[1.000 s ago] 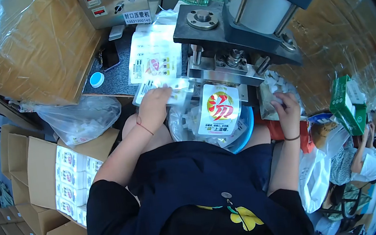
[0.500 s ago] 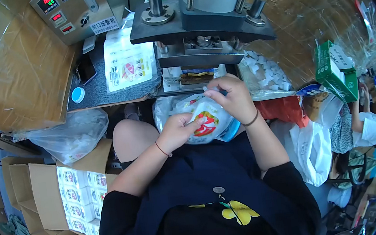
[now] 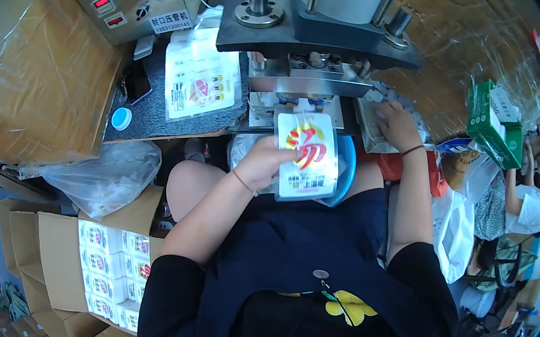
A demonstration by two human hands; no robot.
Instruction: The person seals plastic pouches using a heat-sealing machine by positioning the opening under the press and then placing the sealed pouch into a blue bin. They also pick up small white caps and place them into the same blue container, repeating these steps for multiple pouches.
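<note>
A flat printed pouch [image 3: 307, 157] with a red and yellow design is held upright by my left hand [image 3: 268, 163], thumb across its front. Its top edge, with a small white spout piece [image 3: 303, 105], sits right at the lower part of the metal press [image 3: 319, 75]. My right hand [image 3: 400, 127] reaches into a tray of small white plastic pieces [image 3: 379, 94] right of the press. Its fingers look apart among the pieces, their tips partly hidden. A blue-rimmed basin [image 3: 348, 165] shows behind the pouch, on my lap.
Flat pouches [image 3: 201, 76] lie stacked on the bench left of the press, beside a phone [image 3: 137, 84] and a blue cap [image 3: 121, 118]. A carton of packed pouches [image 3: 103, 263] stands at lower left. A green box [image 3: 489, 114] and a co-worker [image 3: 528, 197] are at right.
My right hand has left the pouch and moved right into the tray of white pieces. The pouch, bunched in both hands before, is now flat and raised against the press in my left hand.
</note>
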